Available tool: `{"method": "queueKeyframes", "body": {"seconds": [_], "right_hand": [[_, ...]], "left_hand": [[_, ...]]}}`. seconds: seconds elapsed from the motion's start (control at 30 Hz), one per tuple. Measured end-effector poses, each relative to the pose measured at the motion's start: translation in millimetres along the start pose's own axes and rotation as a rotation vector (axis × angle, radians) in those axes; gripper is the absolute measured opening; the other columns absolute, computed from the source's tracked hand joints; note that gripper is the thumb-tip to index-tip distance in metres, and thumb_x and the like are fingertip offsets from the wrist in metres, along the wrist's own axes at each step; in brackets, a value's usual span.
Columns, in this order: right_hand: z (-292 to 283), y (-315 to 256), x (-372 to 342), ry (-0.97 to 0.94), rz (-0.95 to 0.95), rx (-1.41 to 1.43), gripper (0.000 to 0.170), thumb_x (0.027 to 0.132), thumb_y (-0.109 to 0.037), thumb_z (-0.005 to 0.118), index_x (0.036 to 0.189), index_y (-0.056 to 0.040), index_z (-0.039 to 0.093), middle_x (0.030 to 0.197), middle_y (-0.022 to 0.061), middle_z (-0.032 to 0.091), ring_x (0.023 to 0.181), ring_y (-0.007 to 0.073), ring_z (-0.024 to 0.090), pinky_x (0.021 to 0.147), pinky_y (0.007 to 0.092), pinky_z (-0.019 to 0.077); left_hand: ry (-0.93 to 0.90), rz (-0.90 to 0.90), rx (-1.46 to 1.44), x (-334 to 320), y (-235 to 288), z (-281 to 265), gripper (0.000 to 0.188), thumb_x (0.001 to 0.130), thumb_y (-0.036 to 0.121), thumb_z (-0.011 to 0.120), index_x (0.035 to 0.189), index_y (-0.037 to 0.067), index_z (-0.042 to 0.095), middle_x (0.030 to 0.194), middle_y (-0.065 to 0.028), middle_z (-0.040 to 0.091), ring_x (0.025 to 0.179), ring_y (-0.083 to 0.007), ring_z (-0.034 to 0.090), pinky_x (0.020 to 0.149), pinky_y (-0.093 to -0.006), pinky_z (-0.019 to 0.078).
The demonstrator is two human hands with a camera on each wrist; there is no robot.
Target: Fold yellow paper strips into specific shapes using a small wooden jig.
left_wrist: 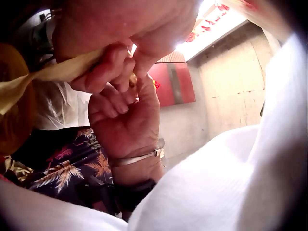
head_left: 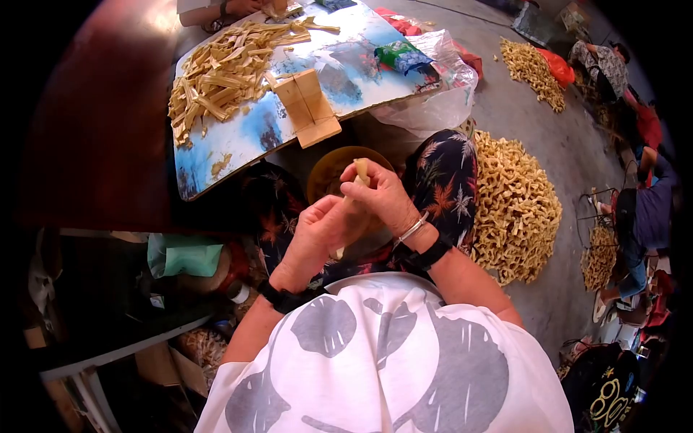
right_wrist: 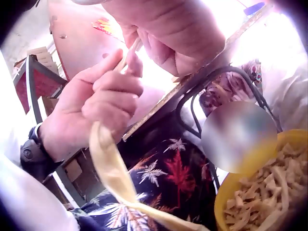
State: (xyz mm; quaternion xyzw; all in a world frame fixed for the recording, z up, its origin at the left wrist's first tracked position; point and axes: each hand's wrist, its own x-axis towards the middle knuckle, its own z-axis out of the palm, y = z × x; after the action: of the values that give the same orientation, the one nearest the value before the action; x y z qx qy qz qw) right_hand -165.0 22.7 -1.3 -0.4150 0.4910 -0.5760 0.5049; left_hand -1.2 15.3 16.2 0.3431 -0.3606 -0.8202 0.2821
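Both hands meet above the lap in the head view. The left hand (head_left: 323,229) curls its fingers round a pale yellow strip (right_wrist: 111,161), whose long tail hangs below that hand in the right wrist view. Thumb and fingers of the right hand (head_left: 390,202) pinch the upper part of the strip, with a short end (head_left: 362,167) standing above them. In the left wrist view the strip (left_wrist: 62,70) trails out to the left from the fingers. Between the knees is a yellow bowl (right_wrist: 222,201) holding many small pale pieces.
A painted table (head_left: 253,133) ahead bears a heap of strips (head_left: 224,72) and a small wooden stand (head_left: 307,108). On the floor at the right lies a large pile of knotted pieces (head_left: 514,209). Other people sit at the far right.
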Motion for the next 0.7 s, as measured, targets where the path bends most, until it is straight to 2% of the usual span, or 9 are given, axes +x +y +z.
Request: {"method": "queueKeyframes", "body": {"seconds": [0.13,0.27,0.37,0.47,0.5,0.53,0.6,0.67,0.7], "right_hand": [[2,-2,-3,0.042,0.091,0.178,0.014,0.084,-0.011,0.074,0.083,-0.0063,0.061,0.074,-0.0061,0.056,0.067,0.0031,0.050,0.061,0.0207,0.0432],[-7,-3,1,0.069,0.163,0.217,0.013,0.085,-0.012,0.074,0.082,-0.0079,0.062,0.075,-0.0067,0.056,0.068,0.0020,0.049,0.061,0.0210,0.0425],[-3,1,13,0.109,0.149,0.132,0.013,0.087,-0.013,0.072,0.082,-0.0084,0.061,0.074,-0.0073,0.055,0.067,0.0015,0.048,0.060,0.0199,0.0408],[4,-29,32,0.008,0.118,0.154,0.013,0.092,-0.018,0.068,0.086,-0.0080,0.061,0.071,-0.0073,0.054,0.063,0.0014,0.048,0.057,0.0191,0.0386],[-3,-34,42,-0.084,0.189,0.107,0.017,0.096,-0.023,0.062,0.093,-0.0069,0.062,0.069,-0.0069,0.051,0.060,0.0022,0.047,0.053,0.0194,0.0372],[-3,-37,53,-0.155,0.097,0.106,0.016,0.098,-0.023,0.059,0.101,-0.0079,0.065,0.068,-0.0076,0.049,0.059,0.0016,0.044,0.053,0.0164,0.0326],[0,-50,71,-0.120,0.057,0.027,0.019,0.100,-0.022,0.056,0.104,-0.0050,0.064,0.068,-0.0060,0.050,0.058,0.0028,0.044,0.052,0.0176,0.0345],[2,-45,96,-0.057,-0.088,-0.106,0.019,0.099,-0.022,0.057,0.099,-0.0036,0.064,0.067,-0.0021,0.055,0.057,0.0058,0.050,0.052,0.0221,0.0403],[3,-43,108,-0.024,-0.160,-0.171,0.020,0.098,-0.022,0.058,0.097,-0.0030,0.064,0.067,-0.0002,0.057,0.056,0.0074,0.053,0.053,0.0244,0.0432]], "left_hand": [[0.020,0.089,0.148,0,3,4,0.021,0.099,0.022,0.057,0.092,0.004,0.062,0.061,0.0083,0.036,0.051,-0.0026,0.027,0.049,-0.0201,0.0239],[0.009,-0.008,0.114,-5,2,-3,0.021,0.099,0.021,0.057,0.089,0.004,0.061,0.059,0.0085,0.035,0.050,-0.0030,0.027,0.048,-0.0206,0.0233],[-0.001,-0.024,0.028,5,8,-10,0.021,0.098,0.021,0.057,0.087,0.004,0.061,0.059,0.0086,0.034,0.050,-0.0032,0.027,0.047,-0.0204,0.0233],[-0.027,-0.030,-0.010,21,30,-19,0.020,0.099,0.021,0.056,0.087,0.005,0.060,0.059,0.0088,0.034,0.049,-0.0028,0.029,0.046,-0.0199,0.0243],[-0.001,0.017,0.022,29,41,-22,0.020,0.099,0.021,0.056,0.088,0.005,0.060,0.059,0.0091,0.034,0.049,-0.0024,0.029,0.046,-0.0198,0.0244],[0.024,0.063,0.054,36,52,-24,0.019,0.099,0.021,0.056,0.089,0.005,0.060,0.060,0.0094,0.034,0.049,-0.0020,0.029,0.046,-0.0198,0.0246],[0.099,0.181,0.257,47,78,-21,0.016,0.098,0.018,0.058,0.091,0.005,0.062,0.061,0.0102,0.037,0.051,-0.0010,0.031,0.047,-0.0186,0.0254],[0.201,0.462,0.659,70,91,-32,0.015,0.097,0.017,0.059,0.091,0.005,0.066,0.063,0.0087,0.044,0.053,-0.0004,0.035,0.048,-0.0177,0.0273],[0.250,0.563,0.836,83,99,-40,0.014,0.096,0.015,0.061,0.091,0.004,0.068,0.065,0.0064,0.049,0.057,-0.0018,0.041,0.050,-0.0187,0.0324]]}}
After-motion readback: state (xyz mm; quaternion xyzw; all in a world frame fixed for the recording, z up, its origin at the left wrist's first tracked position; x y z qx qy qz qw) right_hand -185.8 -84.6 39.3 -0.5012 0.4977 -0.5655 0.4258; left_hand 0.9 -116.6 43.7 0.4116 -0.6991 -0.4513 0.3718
